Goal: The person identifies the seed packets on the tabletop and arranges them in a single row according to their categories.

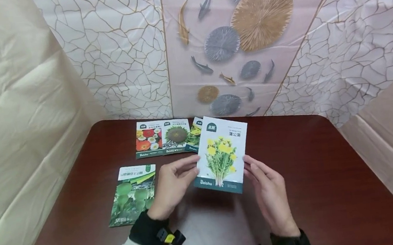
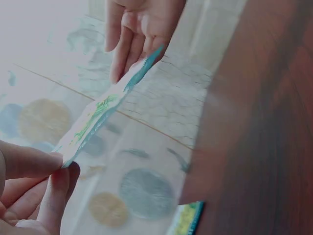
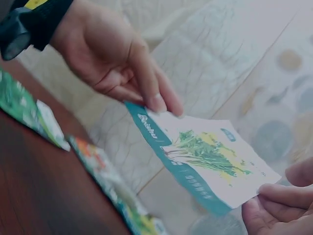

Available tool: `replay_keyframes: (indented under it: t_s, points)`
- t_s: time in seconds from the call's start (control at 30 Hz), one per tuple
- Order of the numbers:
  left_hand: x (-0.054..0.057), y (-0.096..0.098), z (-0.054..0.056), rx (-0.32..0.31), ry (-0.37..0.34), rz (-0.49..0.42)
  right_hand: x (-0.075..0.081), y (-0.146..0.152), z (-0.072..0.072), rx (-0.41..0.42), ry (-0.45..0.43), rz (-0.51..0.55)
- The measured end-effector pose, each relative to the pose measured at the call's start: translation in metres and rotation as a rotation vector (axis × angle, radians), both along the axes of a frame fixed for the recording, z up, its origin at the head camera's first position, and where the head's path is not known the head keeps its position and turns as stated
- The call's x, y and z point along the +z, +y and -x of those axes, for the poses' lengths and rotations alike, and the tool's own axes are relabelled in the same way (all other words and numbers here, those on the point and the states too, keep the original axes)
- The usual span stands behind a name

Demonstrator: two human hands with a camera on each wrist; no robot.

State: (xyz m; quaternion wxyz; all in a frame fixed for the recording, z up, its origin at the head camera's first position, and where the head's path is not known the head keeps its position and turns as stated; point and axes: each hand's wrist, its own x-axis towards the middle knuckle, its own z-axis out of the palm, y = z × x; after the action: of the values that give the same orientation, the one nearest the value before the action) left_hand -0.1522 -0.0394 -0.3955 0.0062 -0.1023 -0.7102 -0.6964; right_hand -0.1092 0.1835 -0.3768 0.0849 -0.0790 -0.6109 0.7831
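Note:
A white seed packet (image 1: 221, 152) with yellow flowers and a teal bottom band is held up, slightly tilted, above the dark table. My left hand (image 1: 175, 184) pinches its left edge between thumb and fingers. At the opposite edge, my right hand (image 1: 269, 193) holds the packet with its fingertips. The left wrist view shows the packet (image 2: 100, 112) nearly edge-on between both hands. In the right wrist view, its printed front (image 3: 205, 156) faces the camera, with the left hand (image 3: 117, 63) at one side and the right hand (image 3: 281, 205) at the other.
Behind lie a red-and-white flower packet (image 1: 148, 140), a sunflower-head packet (image 1: 176, 136) and a yellow-flower packet (image 1: 194, 134) partly covered by the raised one. A green leafy packet (image 1: 133, 195) lies left of my left hand. Patterned cloth (image 1: 126, 53) hangs behind the table (image 1: 306, 158).

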Motion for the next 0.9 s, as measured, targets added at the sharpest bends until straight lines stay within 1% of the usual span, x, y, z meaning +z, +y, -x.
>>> replay_keyframes:
  t_s: [0.07,0.13,0.2,0.27,0.37,0.43,0.5,0.57,0.63,0.73,0.9]
  points:
    - [0.004,-0.001,-0.013,0.014,0.029,-0.013,0.006,-0.005,-0.012,-0.042,0.032,0.024]
    - [0.007,-0.001,-0.023,0.030,0.073,-0.024,0.010,-0.009,-0.020,-0.075,0.062,0.026]
    - [0.007,-0.001,-0.031,0.043,0.126,-0.032,0.011,-0.014,-0.024,-0.094,0.092,0.030]
    - [0.007,-0.004,-0.036,0.053,0.183,-0.024,0.009,-0.018,-0.026,-0.092,0.099,0.007]
    - [0.003,-0.011,-0.043,0.087,0.242,0.050,0.002,-0.026,-0.026,-0.065,0.059,-0.091]
    - [-0.003,-0.021,-0.047,0.129,0.256,0.156,-0.006,-0.033,-0.025,-0.009,0.007,-0.189]
    - [-0.012,-0.034,-0.049,0.169,0.234,0.286,-0.015,-0.042,-0.022,0.066,-0.034,-0.300]
    - [-0.021,-0.049,-0.050,0.194,0.174,0.413,-0.025,-0.052,-0.016,0.156,-0.060,-0.375]
    - [-0.029,-0.064,-0.049,0.194,0.104,0.520,-0.036,-0.063,-0.010,0.239,-0.076,-0.445]
    - [-0.037,-0.082,-0.046,0.156,0.010,0.611,-0.049,-0.077,-0.001,0.344,-0.097,-0.508]
    - [-0.041,-0.102,-0.039,0.097,-0.034,0.706,-0.059,-0.091,0.009,0.480,-0.122,-0.539]
